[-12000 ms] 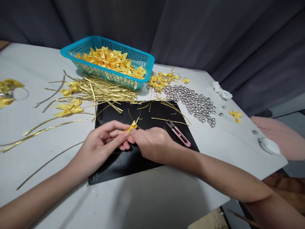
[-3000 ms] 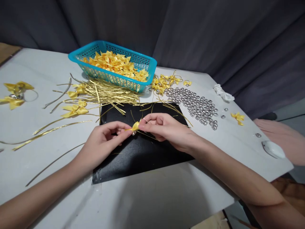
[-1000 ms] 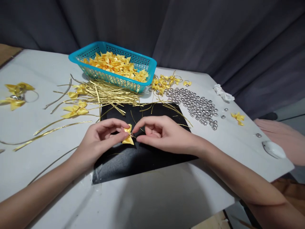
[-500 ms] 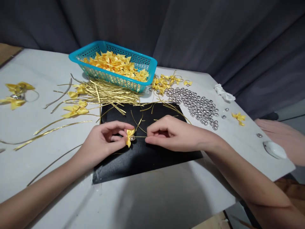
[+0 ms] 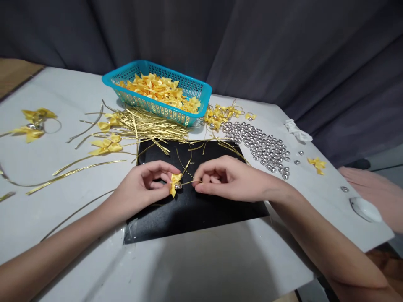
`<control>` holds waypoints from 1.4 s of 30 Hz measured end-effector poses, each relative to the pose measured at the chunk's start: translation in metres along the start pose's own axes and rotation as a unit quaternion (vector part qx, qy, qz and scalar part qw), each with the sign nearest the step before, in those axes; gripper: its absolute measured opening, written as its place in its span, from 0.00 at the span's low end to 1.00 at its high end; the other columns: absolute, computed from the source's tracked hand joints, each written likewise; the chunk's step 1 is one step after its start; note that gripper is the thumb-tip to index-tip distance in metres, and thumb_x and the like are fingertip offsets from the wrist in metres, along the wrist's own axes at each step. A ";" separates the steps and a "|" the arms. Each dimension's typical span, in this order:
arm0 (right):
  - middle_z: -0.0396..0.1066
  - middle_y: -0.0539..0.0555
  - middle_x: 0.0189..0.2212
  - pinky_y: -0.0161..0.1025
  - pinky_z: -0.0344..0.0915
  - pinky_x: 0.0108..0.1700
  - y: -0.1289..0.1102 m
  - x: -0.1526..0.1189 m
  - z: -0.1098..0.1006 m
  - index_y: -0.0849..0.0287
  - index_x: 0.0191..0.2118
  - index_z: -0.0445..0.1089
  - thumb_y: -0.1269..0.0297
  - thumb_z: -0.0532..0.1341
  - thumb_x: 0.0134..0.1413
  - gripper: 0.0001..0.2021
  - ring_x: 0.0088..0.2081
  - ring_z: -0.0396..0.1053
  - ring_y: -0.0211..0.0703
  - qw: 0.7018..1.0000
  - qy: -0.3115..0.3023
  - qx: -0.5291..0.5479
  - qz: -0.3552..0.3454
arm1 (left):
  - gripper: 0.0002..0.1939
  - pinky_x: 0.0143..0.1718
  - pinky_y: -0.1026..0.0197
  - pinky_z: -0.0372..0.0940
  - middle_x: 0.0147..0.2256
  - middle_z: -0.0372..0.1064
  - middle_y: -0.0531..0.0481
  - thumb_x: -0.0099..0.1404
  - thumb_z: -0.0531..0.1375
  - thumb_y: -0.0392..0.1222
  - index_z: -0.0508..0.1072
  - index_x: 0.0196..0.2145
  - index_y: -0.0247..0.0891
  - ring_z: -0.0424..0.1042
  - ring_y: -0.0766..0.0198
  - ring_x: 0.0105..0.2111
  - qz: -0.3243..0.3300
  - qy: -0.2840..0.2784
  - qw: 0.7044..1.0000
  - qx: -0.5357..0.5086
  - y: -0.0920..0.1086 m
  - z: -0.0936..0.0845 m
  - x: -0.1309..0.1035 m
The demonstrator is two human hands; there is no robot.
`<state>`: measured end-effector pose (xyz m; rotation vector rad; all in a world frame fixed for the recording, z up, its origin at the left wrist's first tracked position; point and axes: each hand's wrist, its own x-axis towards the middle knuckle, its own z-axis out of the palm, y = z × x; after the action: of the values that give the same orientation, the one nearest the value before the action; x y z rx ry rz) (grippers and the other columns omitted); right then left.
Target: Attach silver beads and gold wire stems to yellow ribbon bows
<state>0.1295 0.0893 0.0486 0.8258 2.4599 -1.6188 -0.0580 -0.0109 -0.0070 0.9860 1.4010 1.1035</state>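
Between its thumb and fingers, my left hand (image 5: 147, 184) pinches a yellow ribbon bow (image 5: 174, 186) above a black mat (image 5: 195, 216). A small silver bead (image 5: 178, 186) sits against the bow's right side. From the bead a thin gold tie (image 5: 187, 182) runs right to my right hand (image 5: 217, 178), whose thumb and forefinger are closed on it. Loose gold strips lie on the mat behind both hands.
Behind the mat, a blue basket (image 5: 151, 102) holds many yellow bows, with a pile of gold strips (image 5: 151, 126) before it. Silver beads (image 5: 261, 144) are spread at the right. More bows lie at the left. Near the right edge is a white object (image 5: 365, 209).
The view has shifted slightly, so the basket and table items appear lower and further right. The gold tie between my hands, straight before, now bends a little.
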 end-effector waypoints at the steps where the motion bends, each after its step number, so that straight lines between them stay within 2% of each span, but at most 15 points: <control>1: 0.59 0.43 0.19 0.30 0.49 0.23 0.002 0.003 0.003 0.62 0.37 0.70 0.59 0.65 0.52 0.12 0.21 0.51 0.29 1.000 0.018 0.018 0.016 | 0.16 0.27 0.69 0.67 0.28 0.72 0.52 0.44 0.66 0.35 0.76 0.34 0.37 0.69 0.68 0.27 0.009 -0.005 1.000 -0.011 -0.001 0.000 0.000; 3: 0.62 0.44 0.21 0.30 0.49 0.22 0.007 0.009 0.011 0.62 0.43 0.70 0.54 0.66 0.50 0.18 0.21 0.53 0.30 0.997 0.045 0.048 0.034 | 0.18 0.28 0.68 0.67 0.29 0.72 0.51 0.44 0.66 0.35 0.74 0.37 0.37 0.70 0.67 0.28 0.021 -0.021 0.999 -0.020 -0.002 0.000 0.000; 7: 0.60 0.45 0.21 0.30 0.47 0.23 0.012 0.021 0.026 0.63 0.34 0.71 0.52 0.66 0.49 0.17 0.22 0.53 0.30 0.988 0.044 0.131 0.065 | 0.19 0.30 0.65 0.68 0.30 0.72 0.50 0.47 0.65 0.37 0.72 0.40 0.36 0.70 0.66 0.28 0.033 -0.041 0.999 -0.002 -0.004 0.002 0.000; 12: 0.61 0.45 0.20 0.30 0.49 0.25 0.013 0.025 0.035 0.63 0.29 0.72 0.59 0.67 0.48 0.12 0.23 0.54 0.29 0.974 0.111 0.172 0.093 | 0.18 0.31 0.63 0.68 0.31 0.70 0.51 0.50 0.64 0.41 0.69 0.40 0.37 0.70 0.64 0.29 0.049 -0.018 0.999 -0.004 -0.010 0.003 0.002; 14: 0.61 0.45 0.19 0.29 0.47 0.23 0.015 0.025 0.035 0.64 0.28 0.72 0.62 0.64 0.51 0.09 0.21 0.53 0.29 0.979 0.123 0.132 0.096 | 0.16 0.31 0.62 0.68 0.31 0.70 0.50 0.53 0.63 0.42 0.69 0.40 0.37 0.71 0.63 0.31 0.062 -0.007 0.998 0.014 -0.014 0.004 0.002; 17: 0.63 0.46 0.20 0.30 0.50 0.22 0.019 0.032 0.027 0.64 0.31 0.73 0.66 0.61 0.54 0.07 0.20 0.53 0.29 0.981 0.185 -0.024 0.053 | 0.10 0.31 0.61 0.65 0.32 0.72 0.49 0.57 0.59 0.42 0.71 0.37 0.38 0.70 0.62 0.30 0.085 0.011 0.991 0.107 -0.018 0.005 0.002; 19: 0.67 0.48 0.24 0.31 0.54 0.24 0.021 0.045 0.016 0.62 0.37 0.74 0.66 0.61 0.55 0.07 0.21 0.57 0.31 0.956 0.259 -0.135 0.009 | 0.08 0.30 0.61 0.63 0.32 0.73 0.49 0.59 0.57 0.42 0.73 0.35 0.39 0.68 0.63 0.29 0.098 0.027 0.979 0.178 -0.020 0.006 0.001; 21: 0.69 0.51 0.29 0.33 0.58 0.31 0.021 0.064 0.005 0.61 0.43 0.73 0.68 0.60 0.56 0.09 0.26 0.60 0.34 0.935 0.301 -0.188 -0.016 | 0.07 0.29 0.61 0.60 0.32 0.73 0.50 0.60 0.56 0.42 0.73 0.35 0.40 0.67 0.62 0.28 0.107 0.041 0.971 0.210 -0.020 0.005 0.001; 23: 0.69 0.54 0.34 0.36 0.59 0.36 0.021 0.085 -0.004 0.62 0.43 0.73 0.67 0.62 0.55 0.10 0.32 0.64 0.38 0.922 0.310 -0.230 -0.034 | 0.08 0.28 0.62 0.59 0.30 0.71 0.50 0.60 0.57 0.42 0.73 0.35 0.40 0.67 0.62 0.28 0.104 0.050 0.971 0.209 -0.020 0.004 0.001; 27: 0.69 0.54 0.32 0.37 0.59 0.39 0.021 0.110 -0.006 0.62 0.35 0.73 0.71 0.62 0.55 0.03 0.37 0.67 0.42 0.907 0.309 -0.283 -0.046 | 0.08 0.27 0.62 0.59 0.28 0.68 0.51 0.58 0.58 0.43 0.73 0.34 0.39 0.66 0.62 0.26 0.095 0.072 0.975 0.185 -0.019 0.002 0.003; 30: 0.70 0.54 0.33 0.36 0.60 0.38 0.020 0.109 -0.002 0.61 0.32 0.73 0.72 0.60 0.56 0.05 0.37 0.68 0.42 0.893 0.328 -0.303 -0.049 | 0.07 0.26 0.62 0.60 0.29 0.68 0.50 0.58 0.59 0.43 0.73 0.33 0.38 0.67 0.62 0.28 0.103 0.085 0.979 0.155 -0.019 0.003 0.003; 34: 0.73 0.54 0.36 0.35 0.60 0.35 0.015 0.095 -0.004 0.60 0.34 0.74 0.69 0.59 0.58 0.06 0.34 0.69 0.39 0.876 0.359 -0.318 -0.054 | 0.09 0.28 0.62 0.60 0.28 0.68 0.50 0.58 0.59 0.45 0.73 0.33 0.38 0.67 0.61 0.28 0.099 0.102 0.985 0.096 -0.018 0.003 0.003; 39: 0.75 0.52 0.33 0.35 0.59 0.34 0.004 0.079 -0.009 0.58 0.34 0.75 0.71 0.58 0.57 0.07 0.34 0.71 0.42 0.855 0.370 -0.359 -0.061 | 0.13 0.31 0.60 0.60 0.27 0.70 0.49 0.60 0.57 0.50 0.73 0.32 0.37 0.68 0.60 0.29 0.065 0.009 0.997 0.038 -0.013 0.002 0.001; 42: 0.74 0.55 0.37 0.36 0.57 0.31 -0.004 0.073 -0.013 0.59 0.34 0.75 0.68 0.58 0.58 0.08 0.33 0.71 0.43 0.831 0.394 -0.387 -0.060 | 0.14 0.29 0.61 0.58 0.24 0.69 0.50 0.59 0.58 0.51 0.73 0.31 0.37 0.67 0.62 0.26 0.063 -0.005 0.998 0.017 -0.010 0.001 0.001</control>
<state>0.0685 0.1282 0.0318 1.3438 3.2995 -0.0899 -0.0568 -0.0123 -0.0165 1.1156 1.3696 1.1681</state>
